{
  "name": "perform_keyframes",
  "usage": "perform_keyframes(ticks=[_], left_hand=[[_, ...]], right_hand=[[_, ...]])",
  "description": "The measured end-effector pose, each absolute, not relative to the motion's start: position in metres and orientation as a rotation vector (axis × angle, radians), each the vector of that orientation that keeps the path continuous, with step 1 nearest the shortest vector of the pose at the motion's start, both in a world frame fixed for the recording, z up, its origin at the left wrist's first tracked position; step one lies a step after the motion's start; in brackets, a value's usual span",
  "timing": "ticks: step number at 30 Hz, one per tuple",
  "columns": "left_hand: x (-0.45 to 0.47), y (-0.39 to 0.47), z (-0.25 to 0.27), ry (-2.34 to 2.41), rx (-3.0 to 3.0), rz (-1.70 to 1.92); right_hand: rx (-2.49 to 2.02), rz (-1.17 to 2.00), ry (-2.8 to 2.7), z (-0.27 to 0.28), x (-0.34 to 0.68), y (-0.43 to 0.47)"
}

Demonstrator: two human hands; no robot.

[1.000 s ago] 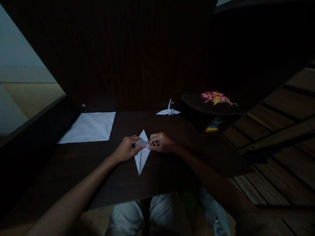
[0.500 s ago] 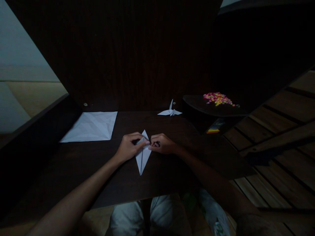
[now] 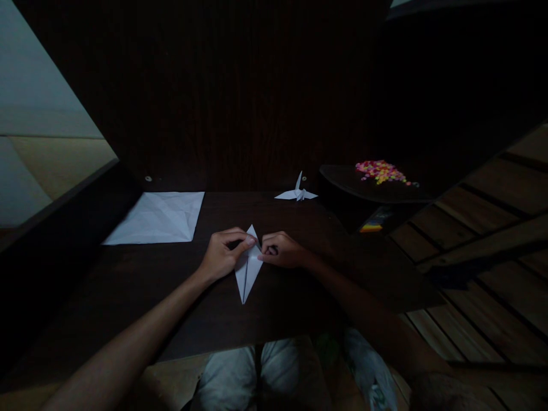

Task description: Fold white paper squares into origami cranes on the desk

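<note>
Paper folded into a slim white diamond, darkly slit toward its six o'clock, lay at the view's seven, pinched by left hand at nine, right hand at three.

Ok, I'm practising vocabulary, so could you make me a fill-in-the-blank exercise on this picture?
The left hand and right hand touch a white diamond of folded ____.
In the picture, the flat sheet lies to the ____ of the folded bird.
The colourful pile lies to the ____ of that folded bird.
Missing: paper; left; right.
</note>
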State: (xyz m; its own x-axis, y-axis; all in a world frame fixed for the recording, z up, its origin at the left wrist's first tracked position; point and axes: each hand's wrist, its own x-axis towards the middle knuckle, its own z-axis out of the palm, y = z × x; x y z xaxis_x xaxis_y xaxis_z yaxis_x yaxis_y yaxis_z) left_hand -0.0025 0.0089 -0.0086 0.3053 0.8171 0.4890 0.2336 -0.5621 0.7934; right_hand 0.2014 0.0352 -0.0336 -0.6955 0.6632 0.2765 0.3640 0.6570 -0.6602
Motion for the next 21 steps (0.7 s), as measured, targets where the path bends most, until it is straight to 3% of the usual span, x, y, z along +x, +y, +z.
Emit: perform_keyframes(ticks=[11,21], left_hand=[[-0.0027,0.0075,-0.0116,0.844,1.925,1.192],[0.0004,0.0099,-0.0117,0.98,1.84,1.37]], right_hand=[[-0.783,0.75,-2.378,-0.0306,0.1995,0.0343],[-0.81,0.768,-2.381,-0.0325,0.2006,0.0351]])
